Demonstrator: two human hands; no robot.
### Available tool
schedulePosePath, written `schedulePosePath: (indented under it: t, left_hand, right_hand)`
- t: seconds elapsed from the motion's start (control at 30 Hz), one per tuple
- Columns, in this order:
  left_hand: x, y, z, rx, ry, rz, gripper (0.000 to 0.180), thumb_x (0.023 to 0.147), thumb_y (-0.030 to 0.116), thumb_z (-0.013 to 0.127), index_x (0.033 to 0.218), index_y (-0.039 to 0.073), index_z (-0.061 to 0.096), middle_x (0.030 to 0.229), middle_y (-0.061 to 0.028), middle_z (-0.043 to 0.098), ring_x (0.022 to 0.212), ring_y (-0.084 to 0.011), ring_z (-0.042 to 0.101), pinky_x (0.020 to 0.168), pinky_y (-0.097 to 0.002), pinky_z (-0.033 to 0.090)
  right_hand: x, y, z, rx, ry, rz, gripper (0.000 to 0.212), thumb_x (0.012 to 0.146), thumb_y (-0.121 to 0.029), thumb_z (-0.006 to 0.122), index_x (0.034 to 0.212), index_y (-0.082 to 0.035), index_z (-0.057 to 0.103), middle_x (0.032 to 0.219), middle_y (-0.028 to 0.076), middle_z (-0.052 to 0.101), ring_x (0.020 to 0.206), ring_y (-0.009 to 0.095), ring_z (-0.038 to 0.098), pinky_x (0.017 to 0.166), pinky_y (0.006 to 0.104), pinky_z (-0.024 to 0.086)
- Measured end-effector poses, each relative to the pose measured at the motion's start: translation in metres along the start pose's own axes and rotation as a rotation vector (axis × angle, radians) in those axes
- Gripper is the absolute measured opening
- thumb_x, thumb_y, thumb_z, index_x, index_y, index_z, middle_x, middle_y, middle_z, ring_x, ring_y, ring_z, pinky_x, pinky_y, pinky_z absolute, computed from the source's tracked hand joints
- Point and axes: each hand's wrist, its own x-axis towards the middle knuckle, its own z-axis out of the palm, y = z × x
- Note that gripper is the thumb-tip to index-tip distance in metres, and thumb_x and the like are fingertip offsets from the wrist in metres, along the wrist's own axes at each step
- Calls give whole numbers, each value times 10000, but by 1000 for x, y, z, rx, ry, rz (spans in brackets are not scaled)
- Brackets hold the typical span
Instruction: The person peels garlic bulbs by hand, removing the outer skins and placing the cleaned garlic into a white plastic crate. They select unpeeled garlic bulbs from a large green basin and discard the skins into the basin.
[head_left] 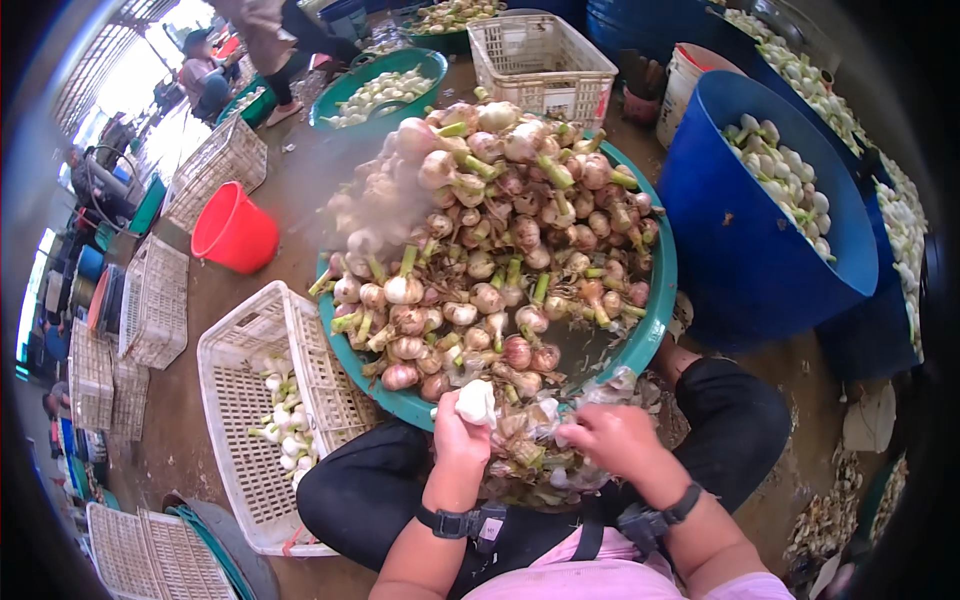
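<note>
My left hand (pixel 461 432) is closed around a white, peeled garlic bulb (pixel 477 401) just above the near rim of a wide green tub (pixel 660 305). Heaped in that tub are many unpeeled garlic bulbs (pixel 487 297), brown and pinkish with short green stems. My right hand (pixel 615 437) is a little to the right, its fingers curled and pinched together; what they hold, if anything, is hidden. Between and below both hands lies a pile of loose garlic skins (pixel 540 455) over my lap.
To my left stands a white plastic crate (pixel 235 400) with peeled garlic (pixel 288 420) in it. A red bucket (pixel 235 228) is beyond it. On the right, a tall blue barrel (pixel 700 230) holds white garlic. Another crate (pixel 545 70) stands behind the tub. Other people are at the far left.
</note>
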Motion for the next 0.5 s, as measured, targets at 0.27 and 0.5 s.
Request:
schedulePosePath:
  t: [0.27, 0.5]
  left_hand:
    - [6, 6, -34, -26, -490, -251, 263, 856, 346, 442, 856, 110, 558, 755, -42, 608, 660, -173, 587, 536, -251, 457]
    - [-19, -6, 17, 397, -197, 563, 180, 894, 172, 444, 1033, 58, 456, 880, -72, 583, 795, -127, 549, 672, -250, 433]
  right_hand:
    - [51, -4, 68, 1876, -339, -52, 392, 901, -439, 400, 934, -80, 555, 724, 117, 592, 626, 259, 585, 553, 379, 465]
    - [61, 8, 65, 2186, -417, 406, 691, 838, -647, 296, 1208, -71, 388, 1061, 170, 541, 809, 309, 599, 629, 479, 518]
